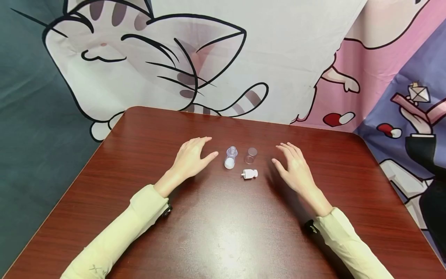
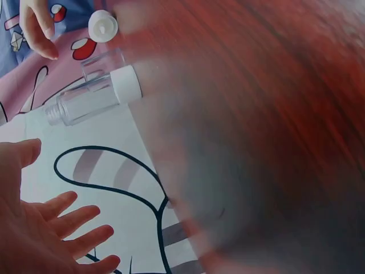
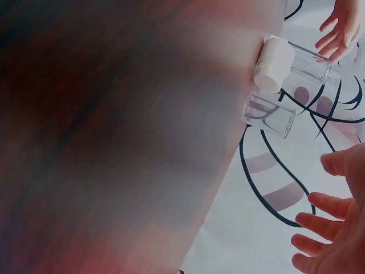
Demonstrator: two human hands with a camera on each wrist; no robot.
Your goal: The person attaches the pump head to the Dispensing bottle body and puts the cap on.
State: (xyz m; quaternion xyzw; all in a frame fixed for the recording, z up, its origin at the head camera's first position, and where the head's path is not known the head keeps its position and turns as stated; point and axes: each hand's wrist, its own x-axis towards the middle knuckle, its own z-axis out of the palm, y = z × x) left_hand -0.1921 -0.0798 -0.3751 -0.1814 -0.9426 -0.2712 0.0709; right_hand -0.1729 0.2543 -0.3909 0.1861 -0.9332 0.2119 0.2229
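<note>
A small clear bottle [image 1: 230, 158] with a white base stands upright on the table between the two hands. Right of it stands a clear cap [image 1: 251, 155], and nearer the person a white pump head [image 1: 249, 174] lies on its side. To the left of the bottle, my left hand [image 1: 189, 158] hovers with fingers spread and touches nothing. My right hand [image 1: 294, 166] is held off to the right of the cap, its fingers extended and holding nothing. The left wrist view shows the bottle [image 2: 94, 98] with its threaded neck bare.
The brown wooden table [image 1: 156, 240] has a glossy top with a rounded far edge. Behind it hangs a cloth [image 1: 292, 50] printed with a cartoon cat and other figures. A dark band sits at each sleeve cuff.
</note>
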